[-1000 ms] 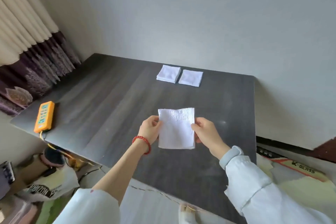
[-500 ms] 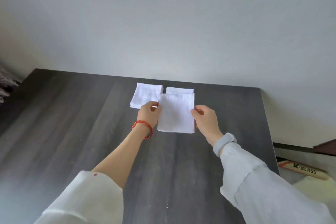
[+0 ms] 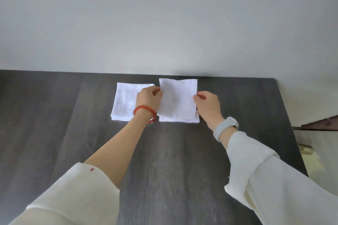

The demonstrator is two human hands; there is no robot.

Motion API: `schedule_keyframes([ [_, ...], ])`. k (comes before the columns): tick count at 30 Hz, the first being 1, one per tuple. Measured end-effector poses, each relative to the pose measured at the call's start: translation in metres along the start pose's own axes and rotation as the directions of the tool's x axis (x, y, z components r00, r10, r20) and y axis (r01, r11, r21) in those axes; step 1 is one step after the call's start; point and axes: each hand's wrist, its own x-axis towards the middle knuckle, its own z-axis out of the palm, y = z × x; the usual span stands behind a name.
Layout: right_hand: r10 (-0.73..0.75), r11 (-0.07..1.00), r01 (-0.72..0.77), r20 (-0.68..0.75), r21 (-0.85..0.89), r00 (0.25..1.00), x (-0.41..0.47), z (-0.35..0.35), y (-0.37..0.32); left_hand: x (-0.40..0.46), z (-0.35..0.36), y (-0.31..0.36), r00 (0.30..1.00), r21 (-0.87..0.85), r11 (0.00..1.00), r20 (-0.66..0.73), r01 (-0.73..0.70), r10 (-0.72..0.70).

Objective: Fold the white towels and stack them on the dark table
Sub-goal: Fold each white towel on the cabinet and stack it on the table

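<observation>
The left hand (image 3: 148,99) and right hand (image 3: 207,105) are each pinching a side edge of the folded towel (image 3: 177,99), holding it just over the right stack (image 3: 180,119) on the table (image 3: 54,124). To land it well, I'd be lowering it flat, squaring all 4 corners before letting go. The left stack (image 3: 124,102) is lying just beside. No containers are showing.
</observation>
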Motion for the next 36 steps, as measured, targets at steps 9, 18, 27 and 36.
schedule_keyframes([
  [9,-0.017,0.988,0.017,0.000,-0.153,1.000,0.005,0.001,0.012,-0.001,0.011,-0.009,1.000,0.122,0.992,-0.010,-0.004,0.006],
  [18,-0.584,0.485,0.441,0.096,-0.755,0.806,-0.006,0.013,0.030,-0.010,0.021,-0.022,0.840,0.745,0.519,0.102,-0.420,0.533],
  [27,-0.273,0.434,0.437,0.347,-0.788,0.897,-0.001,0.008,0.037,-0.015,0.028,-0.025,0.924,0.827,0.431,0.253,-0.361,0.287],
  [36,-0.475,0.768,0.441,0.048,-0.465,0.879,-0.080,-0.109,0.027,-0.108,0.014,0.054,0.897,0.605,0.682,0.137,-0.412,0.420],
])
